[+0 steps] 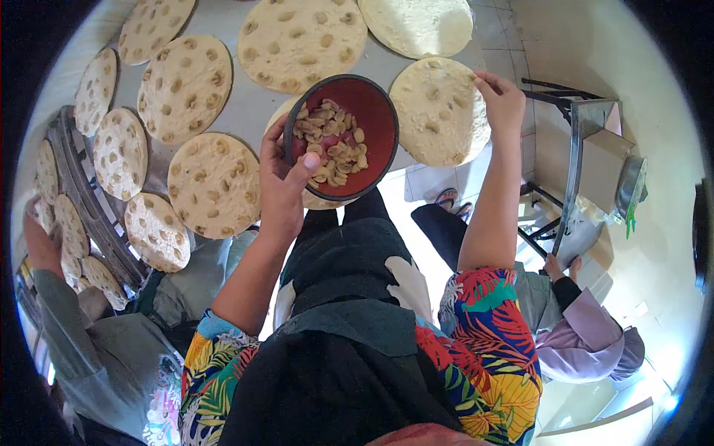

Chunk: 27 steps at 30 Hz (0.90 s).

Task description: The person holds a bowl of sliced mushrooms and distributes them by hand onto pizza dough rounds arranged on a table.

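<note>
My left hand [284,178] is wrapped round the rim of a bowl [381,141], dark outside and reddish inside, with the thumb over its edge. Sliced mushrooms [338,160] lie in the bowl. My right hand [503,98] is closed, its fingertips pinched at the upper right edge of a round pizza base [440,119]. What those fingers hold, if anything, is too small to make out. Several mushroom slices are on that base. Another base lies partly hidden beneath the bowl.
Several mushroom-dotted bases [186,89] cover the table [297,111]; a paler base [416,26] shows no clear slices. A co-worker's hand [42,236] is at left near more bases. Another person [587,334] sits at right, by a metal-framed stand [574,163] with a cardboard box [601,167].
</note>
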Tool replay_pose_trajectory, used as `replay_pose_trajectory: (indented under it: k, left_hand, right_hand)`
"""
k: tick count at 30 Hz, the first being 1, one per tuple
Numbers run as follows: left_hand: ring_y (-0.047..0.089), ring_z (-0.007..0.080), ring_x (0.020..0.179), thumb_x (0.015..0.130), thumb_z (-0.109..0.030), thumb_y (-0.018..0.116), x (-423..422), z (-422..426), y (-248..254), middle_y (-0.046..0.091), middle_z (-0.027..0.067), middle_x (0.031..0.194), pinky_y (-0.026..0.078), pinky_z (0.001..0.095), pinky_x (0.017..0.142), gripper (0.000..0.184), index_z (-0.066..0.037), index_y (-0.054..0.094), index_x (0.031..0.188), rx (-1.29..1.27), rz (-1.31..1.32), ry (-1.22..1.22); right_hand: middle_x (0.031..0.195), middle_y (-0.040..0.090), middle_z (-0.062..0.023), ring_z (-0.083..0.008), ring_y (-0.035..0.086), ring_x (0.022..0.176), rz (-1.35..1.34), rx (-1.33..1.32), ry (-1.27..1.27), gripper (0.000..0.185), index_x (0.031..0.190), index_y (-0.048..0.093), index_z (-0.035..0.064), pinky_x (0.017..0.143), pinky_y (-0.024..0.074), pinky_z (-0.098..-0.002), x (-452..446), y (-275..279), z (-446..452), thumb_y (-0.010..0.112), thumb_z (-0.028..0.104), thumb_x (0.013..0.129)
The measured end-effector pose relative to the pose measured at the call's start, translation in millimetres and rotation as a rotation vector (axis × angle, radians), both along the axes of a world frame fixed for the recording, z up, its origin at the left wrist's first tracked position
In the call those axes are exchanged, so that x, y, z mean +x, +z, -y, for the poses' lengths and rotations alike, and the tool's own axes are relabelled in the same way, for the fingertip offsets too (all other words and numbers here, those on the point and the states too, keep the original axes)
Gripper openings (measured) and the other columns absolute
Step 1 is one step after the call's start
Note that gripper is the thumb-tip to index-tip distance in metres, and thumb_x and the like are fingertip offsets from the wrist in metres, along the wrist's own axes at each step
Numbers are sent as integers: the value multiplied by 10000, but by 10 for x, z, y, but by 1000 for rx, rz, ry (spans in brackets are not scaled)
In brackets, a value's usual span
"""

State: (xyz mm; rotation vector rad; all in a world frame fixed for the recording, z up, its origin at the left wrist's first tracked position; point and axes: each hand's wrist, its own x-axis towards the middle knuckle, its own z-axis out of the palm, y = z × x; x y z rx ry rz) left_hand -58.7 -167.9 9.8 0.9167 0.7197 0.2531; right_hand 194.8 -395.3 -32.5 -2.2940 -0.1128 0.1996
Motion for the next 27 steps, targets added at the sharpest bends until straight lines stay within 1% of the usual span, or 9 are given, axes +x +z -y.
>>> replay_pose_trajectory:
  k: [6,8,11,14,17,19,21,25,27]
  left_hand:
    - [441,223,1208,776,-270,718,-45,-11,-70,440,149,1285,344,367,1046,765,-7,303,1362,-69,-10,-8]
    - [425,224,1221,797,-283,707,-38,0,-53,408,151,1314,339,361,1051,770,-7,281,1376,-148,5,0]
    - [427,224,1220,796,-284,710,-52,-7,-93,409,150,1313,344,360,1048,772,-10,282,1377,-146,21,-5]
    - [433,226,1213,787,-297,719,-53,7,-84,425,147,1299,351,362,1043,781,-14,288,1374,-149,14,0]
    - [443,225,1204,779,-298,728,-2,60,-61,443,143,1282,360,362,1034,777,-21,301,1366,-94,31,-8]
    - [454,220,1187,773,-285,736,54,110,12,455,136,1260,365,359,1026,776,-23,306,1362,-80,43,-18]
    - [464,216,1170,766,-273,743,61,151,54,467,130,1239,371,357,1018,774,-25,311,1359,-55,48,-24]
    - [490,195,1105,749,-219,759,59,207,13,486,103,1168,390,338,979,780,-28,313,1360,28,32,-27]
    - [487,196,1115,756,-207,749,45,195,-13,487,110,1181,385,339,986,769,-30,310,1362,53,39,-63]
  right_hand:
    - [785,671,-111,-245,624,685,161,-343,146,163,900,703,50,663,494,-333,15,-36,-155,670,145,771]
    - [825,655,-110,-298,620,699,516,-563,284,134,873,697,80,657,496,-376,21,-82,-127,673,159,767]
    - [862,635,-95,-270,617,739,599,-499,225,103,857,694,95,667,491,-363,-112,139,-256,674,142,768]
    - [882,630,-86,-255,613,793,360,-148,214,87,856,675,85,710,489,-346,-511,670,-581,664,103,771]
    - [874,626,-71,-234,602,801,214,69,490,95,868,645,81,696,488,-343,-976,772,-805,659,102,776]
    - [856,607,-86,-247,605,811,317,-220,704,161,889,652,63,654,493,-342,-1189,748,-968,686,135,749]
    - [805,560,-96,-274,586,780,278,-377,739,66,775,619,55,636,508,-376,-1317,643,-1026,602,106,737]
    - [875,550,-85,-277,585,843,222,-480,723,222,909,620,60,689,499,-387,-1413,509,-1060,673,131,706]
    - [861,544,-105,-268,589,802,328,-377,692,108,818,602,47,620,522,-366,-1409,503,-1061,565,88,725]
